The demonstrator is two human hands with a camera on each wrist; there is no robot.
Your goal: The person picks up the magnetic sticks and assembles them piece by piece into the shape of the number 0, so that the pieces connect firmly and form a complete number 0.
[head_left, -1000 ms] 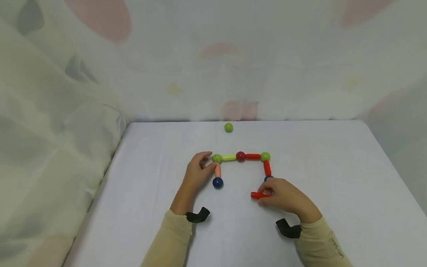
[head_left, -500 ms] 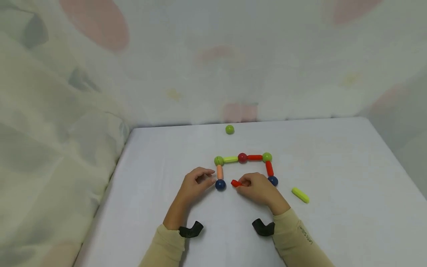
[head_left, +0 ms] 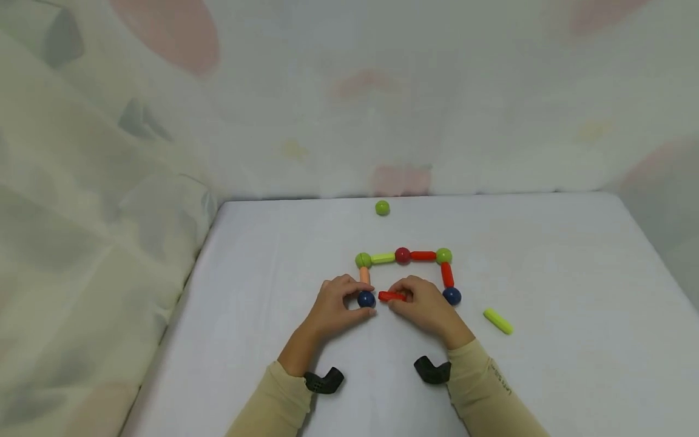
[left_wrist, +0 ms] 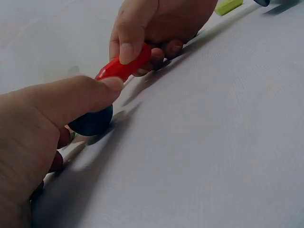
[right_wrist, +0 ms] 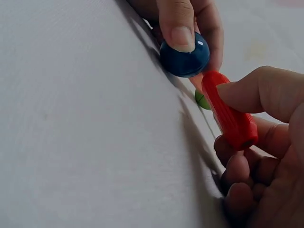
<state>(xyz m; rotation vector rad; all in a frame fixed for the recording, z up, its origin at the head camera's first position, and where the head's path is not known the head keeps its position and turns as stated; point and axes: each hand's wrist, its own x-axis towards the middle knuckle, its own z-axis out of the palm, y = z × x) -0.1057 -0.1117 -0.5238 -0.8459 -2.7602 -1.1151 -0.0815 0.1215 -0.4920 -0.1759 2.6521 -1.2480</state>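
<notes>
Two hands meet at the near side of a chain of toy rods and balls lying on the white table (head_left: pixel 546 255). The left hand (head_left: pixel 335 306) pinches a dark blue ball (head_left: pixel 366 298) between thumb and fingers (right_wrist: pixel 176 21), holding it against the table at the lower end of a short peach rod (head_left: pixel 364 275). The right hand (head_left: pixel 423 306) grasps a red rod (head_left: pixel 392 296) between its thumb and curled fingers (left_wrist: pixel 130 35), the rod lying level just to the right of that blue ball; whether its tip touches the ball cannot be told, since the left thumb covers the spot in the left wrist view and a slight gap seems to show in the right wrist view. The peach rod runs up to a green ball (head_left: pixel 363 260), from which a yellow-green rod (head_left: pixel 383 258), a dark red ball (head_left: pixel 403 255), a second red rod (head_left: pixel 423 255) and another green ball (head_left: pixel 444 255) go right in a line; a third red rod (head_left: pixel 447 274) comes down from it to a second blue ball (head_left: pixel 451 295), just beside the right hand. A loose yellow-green rod (head_left: pixel 498 320) lies apart to the right, and a lone green ball (head_left: pixel 382 207) rests near the table's far edge. No container holds any of these pieces. Patterned cloth (head_left: pixel 98 200) hangs behind and at the left, its print blurred. Both sleeves are cut off by the lower edge.
</notes>
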